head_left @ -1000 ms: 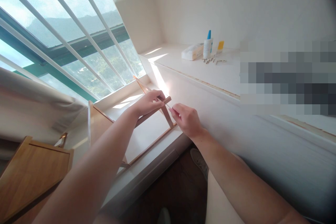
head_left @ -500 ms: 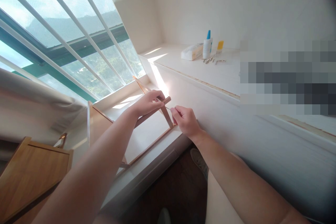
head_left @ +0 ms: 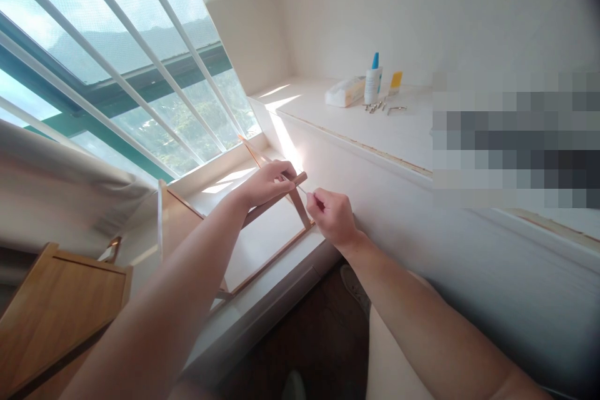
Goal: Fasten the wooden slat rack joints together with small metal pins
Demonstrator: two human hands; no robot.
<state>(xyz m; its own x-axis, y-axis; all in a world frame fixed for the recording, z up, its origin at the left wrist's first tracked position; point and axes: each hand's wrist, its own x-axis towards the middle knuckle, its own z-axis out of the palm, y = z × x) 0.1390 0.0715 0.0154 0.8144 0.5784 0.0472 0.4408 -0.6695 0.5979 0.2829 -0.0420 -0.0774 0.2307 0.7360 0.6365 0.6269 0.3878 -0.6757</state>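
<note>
My left hand (head_left: 272,182) is closed around the upper bar of a brown wooden frame (head_left: 265,209), close to its end, with thumb and fingers pinched there. My right hand (head_left: 330,215) is a fist just right of that bar end. From its fingers a thin metal rod, which looks like a hex key (head_left: 302,189), points at the bar near my left fingertips. Its tip is hidden by the fingers. The wooden frame stands tilted on a white sill, with a side panel (head_left: 180,215) at its left.
On the white ledge (head_left: 319,119) stand a white glue bottle (head_left: 373,84) with a blue cap, a tissue pack (head_left: 344,92), a yellow item (head_left: 396,81) and several small metal bolts (head_left: 374,106). A wooden chair-like piece (head_left: 70,306) is at lower left. A barred window (head_left: 126,69) lies beyond.
The view has shifted very slightly. My right hand has turned a little around the thin rod; my left hand keeps its place on the frame.
</note>
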